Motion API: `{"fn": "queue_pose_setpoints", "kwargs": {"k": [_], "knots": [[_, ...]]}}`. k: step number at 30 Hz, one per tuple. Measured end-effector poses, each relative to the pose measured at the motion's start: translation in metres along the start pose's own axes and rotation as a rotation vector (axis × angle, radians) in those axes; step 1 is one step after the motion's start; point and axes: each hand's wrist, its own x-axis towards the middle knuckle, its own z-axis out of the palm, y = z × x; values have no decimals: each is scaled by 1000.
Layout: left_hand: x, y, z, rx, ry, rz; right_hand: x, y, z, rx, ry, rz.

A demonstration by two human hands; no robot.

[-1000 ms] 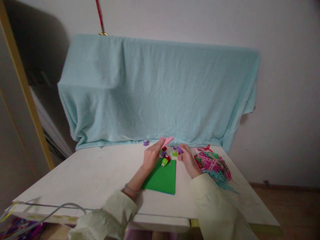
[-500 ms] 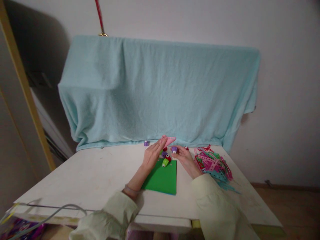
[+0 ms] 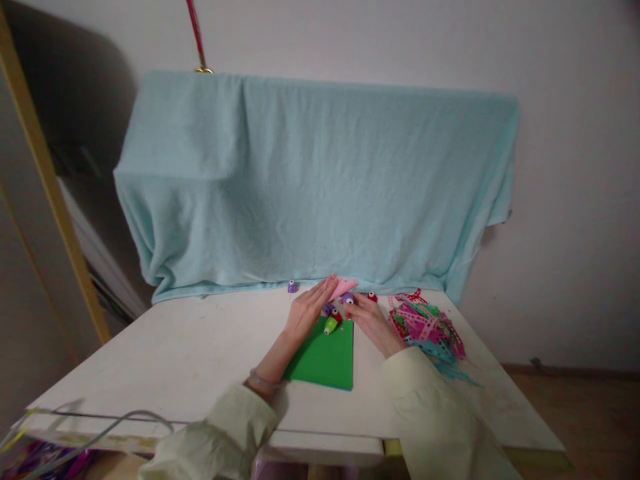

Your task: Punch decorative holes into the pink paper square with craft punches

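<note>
My left hand (image 3: 306, 312) is closed on a folded piece of pink paper (image 3: 343, 287), its pointed end sticking out to the right. My right hand (image 3: 373, 320) grips a small purple craft punch (image 3: 347, 299) with a white button, just below the paper's right end. I cannot tell whether punch and paper touch. Between the hands, a green craft punch (image 3: 331, 325) and a red craft punch (image 3: 336, 313) lie at the top of a stack of green paper (image 3: 325, 363). Another purple punch (image 3: 327, 309) is partly hidden behind my left fingers.
One purple punch (image 3: 292, 287) stands at the table's back edge, and a red punch (image 3: 372, 297) lies beyond my right hand. A heap of hole-patterned paper strips (image 3: 425, 327) covers the right side. A light-blue cloth (image 3: 320, 180) hangs behind the white table (image 3: 200, 353). A grey cable (image 3: 125, 415) crosses the front-left edge.
The pink paper has shifted slightly right and down with my left hand. The purple punch in my right hand has turned a little, its white button now facing me more.
</note>
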Motion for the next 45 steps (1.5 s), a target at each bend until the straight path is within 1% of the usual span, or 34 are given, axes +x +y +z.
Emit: {"fn": "queue_pose_setpoints", "kwargs": {"k": [4, 7, 10, 14, 18, 21, 23, 26, 29, 32, 34, 36, 38, 40, 45], "knots": [[0, 0, 0, 30, -16, -5, 1, 4, -7, 92, 10, 12], [0, 0, 0, 47, -44, -10, 1, 5, -11, 92, 36, 43], [0, 1, 1, 60, -58, -1, 1, 5, -11, -10, 120, 57], [2, 6, -1, 71, -74, 42, 2, 6, -9, -206, 218, -4], [4, 12, -1, 71, -105, 93, 4, 8, -12, -262, 291, -64], [3, 14, 4, 38, -98, 82, 5, 8, -13, -256, 295, -71], [1, 13, 10, -25, -65, 12, 5, 7, -13, -232, 285, -81], [-1, 13, 17, -210, 51, -223, 4, 4, -11, -185, 267, -93], [1, 16, 17, -500, 178, -452, 3, 2, -10, -144, 249, -91], [6, 19, 12, -814, 231, -596, 3, 1, -10, -133, 244, -90], [9, 20, 8, -964, 228, -640, 3, 2, -11, -138, 236, -89], [12, 21, 6, -1017, 225, -634, 2, 3, -12, -147, 234, -91], [14, 23, 6, -1003, 220, -602, 2, 3, -13, -158, 237, -94], [14, 26, 6, -988, 191, -581, 2, 3, -13, -166, 242, -107], [12, 29, 14, -981, 82, -602, 5, 5, -15, -217, 263, -103]]}}
